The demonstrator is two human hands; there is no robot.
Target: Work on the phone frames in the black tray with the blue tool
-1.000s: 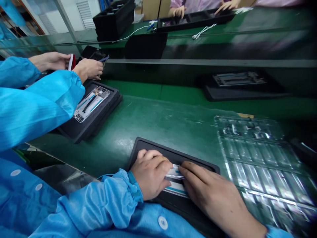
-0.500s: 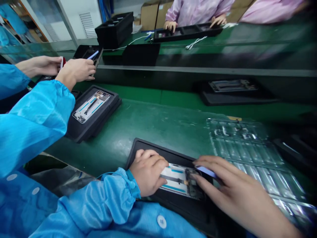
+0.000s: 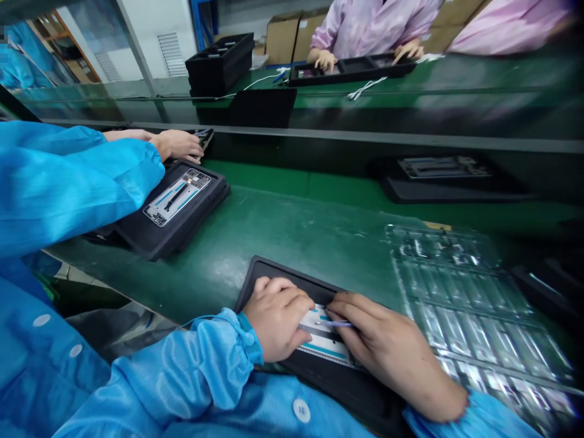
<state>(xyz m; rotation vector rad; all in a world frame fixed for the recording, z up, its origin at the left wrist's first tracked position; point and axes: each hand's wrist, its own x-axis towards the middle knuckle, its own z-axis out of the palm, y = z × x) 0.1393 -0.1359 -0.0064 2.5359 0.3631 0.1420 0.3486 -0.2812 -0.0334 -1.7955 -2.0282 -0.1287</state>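
A silvery phone frame (image 3: 326, 347) with blue strips and a dark flat cable lies in a black foam tray (image 3: 262, 267) before me. My left hand (image 3: 279, 319) is closed over the frame's left end, fingers curled on its far edge and thumb near the cable. Pinched in my right hand (image 3: 383, 344) is a slim lavender stick-like tool (image 3: 336, 323). Its tip points left over the cable, close to my left fingers. The right hand covers the frame's right end. Whether the tip touches the cable, I cannot tell.
At left, a co-worker's hand (image 3: 180, 146) is beside stacked black trays (image 3: 201, 213) bearing another phone frame (image 3: 177, 198). A clear plastic blister tray (image 3: 469, 304) lies right. Another black tray (image 3: 410, 191) sits under the shelf edge (image 3: 319, 135). Across the bench, a person handles a long tray (image 3: 356, 70).
My right hand has moved left along the frame, bringing the lavender tool over the cable. My left hand stays in place. The co-worker's hands have shifted lower at left.
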